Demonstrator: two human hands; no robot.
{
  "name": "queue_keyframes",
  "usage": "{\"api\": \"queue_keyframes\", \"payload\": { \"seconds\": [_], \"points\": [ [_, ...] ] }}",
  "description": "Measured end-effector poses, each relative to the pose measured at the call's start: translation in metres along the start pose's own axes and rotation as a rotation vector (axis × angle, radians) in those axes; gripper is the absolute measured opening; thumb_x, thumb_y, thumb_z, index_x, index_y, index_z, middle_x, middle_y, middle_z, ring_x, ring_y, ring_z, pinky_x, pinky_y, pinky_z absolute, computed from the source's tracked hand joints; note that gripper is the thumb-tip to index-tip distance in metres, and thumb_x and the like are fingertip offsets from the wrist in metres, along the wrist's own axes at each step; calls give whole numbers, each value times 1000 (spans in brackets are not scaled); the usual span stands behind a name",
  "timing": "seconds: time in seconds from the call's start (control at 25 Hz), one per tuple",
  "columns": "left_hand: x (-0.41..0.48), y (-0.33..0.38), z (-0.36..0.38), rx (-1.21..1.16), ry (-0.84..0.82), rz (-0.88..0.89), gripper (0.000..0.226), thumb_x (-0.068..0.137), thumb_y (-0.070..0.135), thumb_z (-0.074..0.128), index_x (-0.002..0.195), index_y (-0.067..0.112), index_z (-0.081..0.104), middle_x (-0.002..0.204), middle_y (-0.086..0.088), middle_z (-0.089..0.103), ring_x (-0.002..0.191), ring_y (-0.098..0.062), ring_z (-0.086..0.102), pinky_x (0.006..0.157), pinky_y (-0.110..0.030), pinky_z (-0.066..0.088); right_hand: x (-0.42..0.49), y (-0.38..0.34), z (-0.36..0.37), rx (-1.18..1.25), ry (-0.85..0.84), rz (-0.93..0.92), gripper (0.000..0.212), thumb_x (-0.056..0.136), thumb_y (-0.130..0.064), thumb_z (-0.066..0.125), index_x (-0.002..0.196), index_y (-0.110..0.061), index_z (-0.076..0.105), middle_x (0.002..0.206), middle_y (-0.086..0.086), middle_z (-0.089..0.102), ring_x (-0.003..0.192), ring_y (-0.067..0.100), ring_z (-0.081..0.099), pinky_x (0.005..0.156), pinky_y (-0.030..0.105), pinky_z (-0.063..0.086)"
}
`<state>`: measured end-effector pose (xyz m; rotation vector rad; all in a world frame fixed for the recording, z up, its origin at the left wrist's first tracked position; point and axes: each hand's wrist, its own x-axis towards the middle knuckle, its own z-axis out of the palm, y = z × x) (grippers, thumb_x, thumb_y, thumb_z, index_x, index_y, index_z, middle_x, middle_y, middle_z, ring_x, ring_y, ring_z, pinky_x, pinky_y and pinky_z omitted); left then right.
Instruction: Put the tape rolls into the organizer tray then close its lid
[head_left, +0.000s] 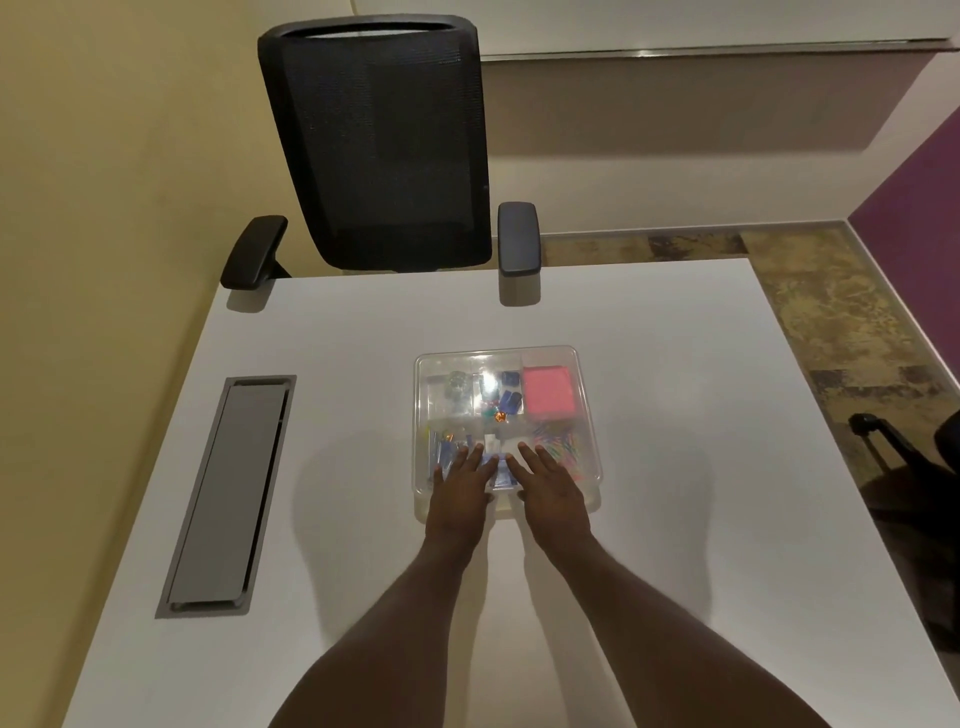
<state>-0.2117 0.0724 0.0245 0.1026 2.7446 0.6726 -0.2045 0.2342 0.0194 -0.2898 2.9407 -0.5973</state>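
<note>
Both hands are being pressed flat on the clear lid (498, 364) of the organizer tray (584, 506), which is sitting mid-worktop (675, 467) just ahead of the person. Left hand (460, 491) and right hand (550, 488) are being held palm down, fingers spread and grasping nothing, side by side over the near edge of the tray. The lid is lying directly under both palms, with neither hand nearer than the other. No loose tape rolls are being shown on the worktop; a clear roll-like thing (457, 385) is seen through the lid in the far-left compartment, though its identity cannot be confirmed. A pink pad (549, 391) is lying in the far-right compartment. Judged from this, the lid is being seated, and any remaining push would be straight downward along the near edge.
</note>
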Motion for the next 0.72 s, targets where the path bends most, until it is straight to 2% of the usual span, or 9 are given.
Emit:
{"api": "queue_keyframes", "payload": {
  "seconds": [0.28,0.44,0.56,0.64,0.72],
  "points": [
    [33,1,-7,42,-20,5,61,107,24,56,163,33,31,175,3,22,164,-20,12,132,-52,4,31,12,-3,-34,20,-17,70,72,-11,89,137,-17,63,142,11,61,131,35,58,102,54,52],
    [29,-2,-3,57,4,32,62,108,28,54,164,33,28,175,3,19,165,-21,9,131,-51,-2,27,14,-1,-69,37,-29,66,82,-18,82,144,-20,56,150,8,53,138,33,51,111,52,41],
    [24,-5,-8,74,-9,63,65,109,35,50,166,34,20,176,5,10,165,-19,4,131,-49,-3,26,16,-5,-123,37,-72,64,88,-26,75,147,-18,51,154,9,48,142,33,46,114,51,36],
    [15,-4,-13,55,16,64,64,110,36,46,167,30,16,176,4,9,165,-20,5,132,-49,1,22,17,-6,-135,51,-100,57,97,-32,63,149,-16,47,156,10,45,144,32,43,115,52,37],
    [7,1,-20,48,28,55,63,111,36,42,167,27,13,177,2,10,165,-21,6,132,-49,3,22,13,-7,-163,89,-112,52,105,-39,39,149,-13,47,156,12,45,144,32,44,117,52,36]
  ]
}}
